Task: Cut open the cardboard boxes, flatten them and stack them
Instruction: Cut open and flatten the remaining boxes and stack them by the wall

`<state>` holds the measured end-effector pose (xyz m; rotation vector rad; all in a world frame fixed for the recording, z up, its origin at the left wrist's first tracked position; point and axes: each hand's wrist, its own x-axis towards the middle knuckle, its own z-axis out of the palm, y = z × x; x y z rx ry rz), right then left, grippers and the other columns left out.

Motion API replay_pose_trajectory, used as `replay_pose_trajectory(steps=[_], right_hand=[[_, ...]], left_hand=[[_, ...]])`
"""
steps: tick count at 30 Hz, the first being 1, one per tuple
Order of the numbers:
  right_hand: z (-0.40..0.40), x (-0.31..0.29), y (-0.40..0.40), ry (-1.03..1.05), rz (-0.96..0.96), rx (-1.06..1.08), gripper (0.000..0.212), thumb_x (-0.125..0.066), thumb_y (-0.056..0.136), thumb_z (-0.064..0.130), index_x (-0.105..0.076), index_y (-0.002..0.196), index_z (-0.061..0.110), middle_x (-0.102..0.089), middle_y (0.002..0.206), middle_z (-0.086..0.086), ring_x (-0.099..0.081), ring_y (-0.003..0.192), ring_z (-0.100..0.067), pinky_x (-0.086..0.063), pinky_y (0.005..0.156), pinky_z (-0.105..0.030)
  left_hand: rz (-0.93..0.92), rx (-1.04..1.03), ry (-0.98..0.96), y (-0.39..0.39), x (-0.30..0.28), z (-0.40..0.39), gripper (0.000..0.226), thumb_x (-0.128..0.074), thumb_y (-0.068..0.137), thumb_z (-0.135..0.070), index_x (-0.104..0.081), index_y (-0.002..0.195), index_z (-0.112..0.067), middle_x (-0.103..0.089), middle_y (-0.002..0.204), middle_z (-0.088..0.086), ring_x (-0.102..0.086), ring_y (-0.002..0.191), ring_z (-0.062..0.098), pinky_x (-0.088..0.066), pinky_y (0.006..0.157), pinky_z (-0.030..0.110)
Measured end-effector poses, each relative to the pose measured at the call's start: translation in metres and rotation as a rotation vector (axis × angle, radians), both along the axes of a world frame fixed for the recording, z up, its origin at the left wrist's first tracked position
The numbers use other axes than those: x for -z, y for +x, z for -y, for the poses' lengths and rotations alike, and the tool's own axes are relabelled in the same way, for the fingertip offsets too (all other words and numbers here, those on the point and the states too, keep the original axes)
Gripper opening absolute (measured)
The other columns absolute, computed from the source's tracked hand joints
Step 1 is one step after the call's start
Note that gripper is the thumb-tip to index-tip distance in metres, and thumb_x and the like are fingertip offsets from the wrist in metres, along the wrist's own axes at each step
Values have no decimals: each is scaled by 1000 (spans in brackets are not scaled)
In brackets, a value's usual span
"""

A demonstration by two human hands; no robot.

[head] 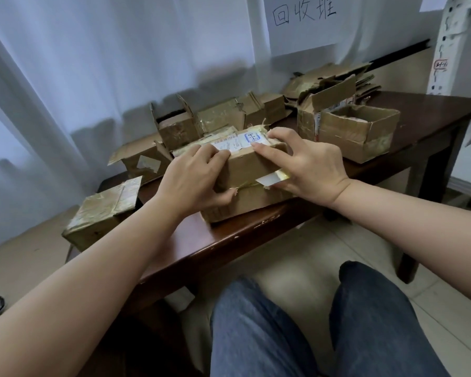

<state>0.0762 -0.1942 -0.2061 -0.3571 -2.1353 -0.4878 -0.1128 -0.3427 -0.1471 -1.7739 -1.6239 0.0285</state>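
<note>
Sitting at a dark wooden table [229,238], knees in jeans [256,330] at the bottom of the frame — both hands grip a taped cardboard box [245,170] at frame centre, resting on the table's near edge. Left hand [193,180] wraps its left end, thumb on the front face; right hand [307,164] clasps the right end, fingers over the white label [237,144]. Behind it, opened boxes [356,131]; flattened cardboard stack [335,77] upper right — paper sign [302,20] on the wall.
</note>
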Motion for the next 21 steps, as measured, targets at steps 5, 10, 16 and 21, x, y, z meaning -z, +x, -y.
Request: replay_pose_trajectory(steps=[5, 10, 16, 21], right_hand=[[-10, -21, -6, 135, -27, -52, 64, -70, 78, 57, -59, 128, 20, -62, 105, -9, -60, 61, -21, -43, 40, -28], [-22, -42, -7, 270, 2, -58, 52, -55, 87, 50, -66, 118, 9, -69, 99, -9, -65, 60, -25, -44, 43, -25], [-23, -48, -9, 378, 0, -47, 28, -64, 83, 19, -71, 108, 8, -73, 103, -11, -69, 64, -25, -44, 46, -24], [-15, -43, -4, 182, 74, 5, 74, -58, 74, 67, -59, 123, 11, -66, 112, -5, -67, 66, -26, -41, 46, -27]], left_hand=[[-12, 27, 15, -5, -16, -1, 72, -53, 69, -60, -66, 113, -4, -67, 92, 12, -65, 76, 32, -53, 61, 33], [-13, 43, -17, -3, -27, -7, 74, -48, 72, -58, -63, 115, 1, -71, 92, 14, -67, 73, 34, -54, 58, 36], [-159, 17, -45, -2, -33, -6, 73, -39, 78, -52, -61, 114, 8, -71, 93, 17, -70, 67, 32, -50, 48, 28], [-209, 68, -124, -4, -37, -3, 64, -32, 87, -40, -59, 112, 13, -69, 89, 22, -67, 63, 36, -48, 46, 32]])
